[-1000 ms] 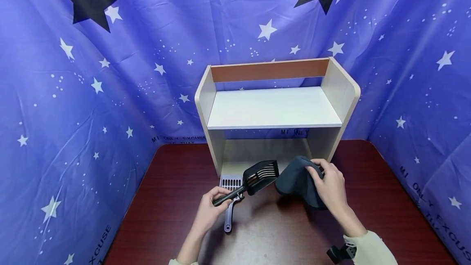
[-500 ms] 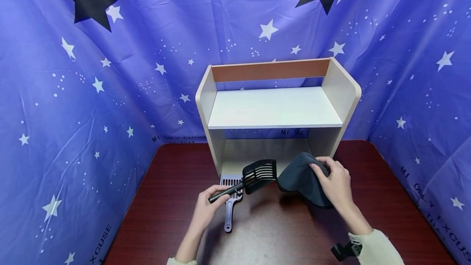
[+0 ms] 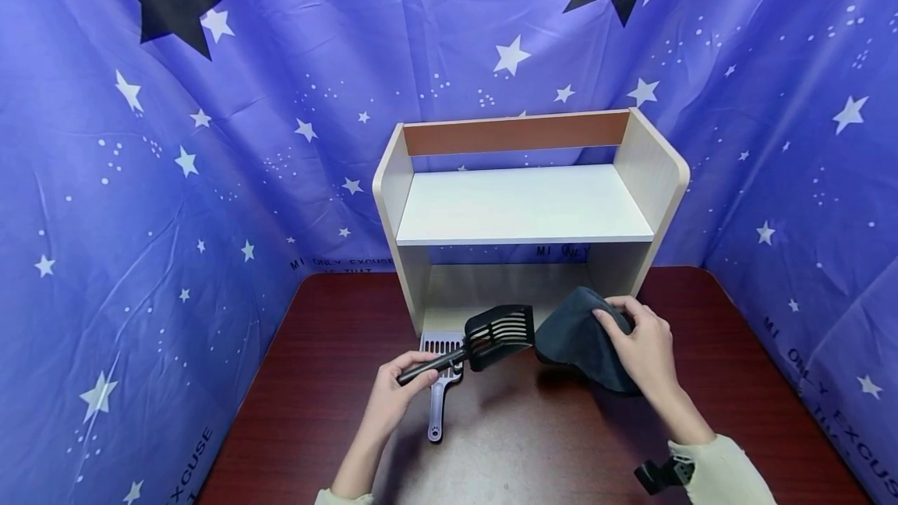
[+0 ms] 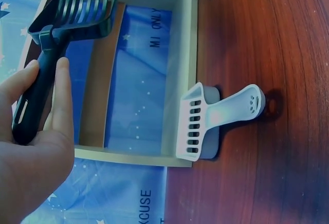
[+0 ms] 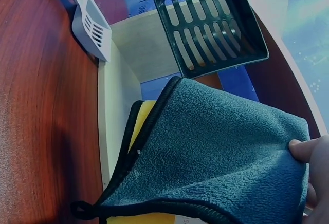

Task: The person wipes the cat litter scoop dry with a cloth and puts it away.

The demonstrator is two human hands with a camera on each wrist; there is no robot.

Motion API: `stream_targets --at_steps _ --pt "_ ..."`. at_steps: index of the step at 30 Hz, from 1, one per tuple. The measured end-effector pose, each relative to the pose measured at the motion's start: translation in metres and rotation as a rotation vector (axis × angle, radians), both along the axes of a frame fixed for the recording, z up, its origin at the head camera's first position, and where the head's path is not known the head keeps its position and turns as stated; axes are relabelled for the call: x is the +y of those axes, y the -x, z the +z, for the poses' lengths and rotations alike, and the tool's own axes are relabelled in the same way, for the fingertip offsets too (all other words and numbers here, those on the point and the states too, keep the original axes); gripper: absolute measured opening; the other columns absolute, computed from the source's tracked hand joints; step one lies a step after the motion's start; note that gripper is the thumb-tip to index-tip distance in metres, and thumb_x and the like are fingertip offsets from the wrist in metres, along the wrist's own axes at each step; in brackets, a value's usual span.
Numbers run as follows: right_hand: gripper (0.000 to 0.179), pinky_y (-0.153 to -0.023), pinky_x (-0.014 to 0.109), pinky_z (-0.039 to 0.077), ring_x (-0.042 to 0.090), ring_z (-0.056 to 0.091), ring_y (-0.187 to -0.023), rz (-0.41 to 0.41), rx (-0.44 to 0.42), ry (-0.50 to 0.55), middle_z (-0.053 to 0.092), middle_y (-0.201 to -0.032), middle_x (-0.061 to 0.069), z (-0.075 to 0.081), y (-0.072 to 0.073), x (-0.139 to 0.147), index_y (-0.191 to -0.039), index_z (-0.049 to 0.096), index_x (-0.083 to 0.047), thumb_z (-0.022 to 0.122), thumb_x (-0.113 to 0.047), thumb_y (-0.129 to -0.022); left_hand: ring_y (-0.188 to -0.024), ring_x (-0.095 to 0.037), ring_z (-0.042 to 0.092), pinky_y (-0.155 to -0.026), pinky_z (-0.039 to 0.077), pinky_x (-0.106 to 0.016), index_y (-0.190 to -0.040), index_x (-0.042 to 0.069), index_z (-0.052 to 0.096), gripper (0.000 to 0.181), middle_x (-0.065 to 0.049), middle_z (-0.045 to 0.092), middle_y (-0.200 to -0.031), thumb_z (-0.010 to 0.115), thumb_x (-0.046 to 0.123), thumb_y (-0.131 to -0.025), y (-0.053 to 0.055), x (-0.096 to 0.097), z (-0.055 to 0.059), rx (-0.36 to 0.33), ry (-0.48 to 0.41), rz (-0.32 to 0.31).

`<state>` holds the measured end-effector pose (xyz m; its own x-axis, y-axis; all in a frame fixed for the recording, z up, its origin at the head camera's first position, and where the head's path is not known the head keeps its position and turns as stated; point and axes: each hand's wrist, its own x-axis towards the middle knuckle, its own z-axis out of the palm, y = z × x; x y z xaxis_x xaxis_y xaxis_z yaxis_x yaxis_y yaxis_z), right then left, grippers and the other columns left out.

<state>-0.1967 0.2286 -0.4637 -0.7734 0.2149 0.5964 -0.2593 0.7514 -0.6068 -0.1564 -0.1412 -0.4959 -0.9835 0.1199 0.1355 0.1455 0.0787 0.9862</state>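
My left hand (image 3: 389, 396) grips a black slotted litter scoop (image 4: 41, 85) by its handle, the scoop head tilted up over the table and pointing right. On the right, my right hand (image 3: 648, 353) pinches a folded dark grey-blue cloth (image 3: 582, 337) with black edging. Yellow shows on the cloth's other side in the right wrist view. The cloth hangs close to the tip of the black scoop; whether they touch I cannot tell. Beneath the black scoop, a pale purple litter scoop (image 3: 436, 407) lies on the table, its slotted head against the shelf's front left corner.
A small two-level shelf unit (image 3: 526, 205) with a white upper board stands at the back of the dark red wooden table (image 3: 323, 380). Blue star-patterned curtains (image 3: 266, 100) hang behind and on both sides.
The right hand has moved slightly right and up with the cloth. The left hand has shifted a little left, and the black scoop's head has turned slightly.
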Motion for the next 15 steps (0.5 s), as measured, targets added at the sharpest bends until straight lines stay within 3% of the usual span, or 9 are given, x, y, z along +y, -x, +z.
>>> stream_targets --at_steps 4,11,15 --pt "0.016 -0.065 0.014 0.04 0.012 0.06 -0.071 0.012 -0.009 0.005 0.073 -0.079 0.009 0.0006 0.0005 0.0 -0.097 0.073 -0.01 0.08 -0.017 -0.084 -0.078 0.0 0.065 -0.07 0.055 -0.018 -0.113 -0.007 0.068 0.027 -0.023 0.074 -0.097 0.072 0.005 -0.088 -0.0005 -0.0005 0.0003 0.022 -0.001 -0.025" --pt "0.016 -0.061 0.011 0.039 -0.003 0.054 -0.069 0.065 -0.034 0.015 0.073 -0.079 0.008 -0.0003 0.0009 -0.0013 -0.101 0.072 -0.013 0.078 -0.018 -0.086 -0.084 -0.001 0.068 -0.076 0.057 -0.017 -0.115 -0.011 0.065 0.028 -0.005 0.077 -0.099 0.069 0.003 -0.09 -0.0011 0.0017 0.0017 0.049 -0.055 -0.134" --pt "0.016 -0.063 0.008 0.041 -0.012 0.053 -0.071 0.136 -0.078 0.05 0.075 -0.083 0.009 0.0008 0.0002 -0.0051 -0.103 0.07 -0.012 0.075 -0.017 -0.089 -0.088 -0.004 0.071 -0.081 0.059 -0.019 -0.116 -0.015 0.062 0.03 -0.012 0.077 -0.103 0.067 0.001 -0.091 -0.0005 0.0051 0.0008 0.047 -0.097 -0.189"
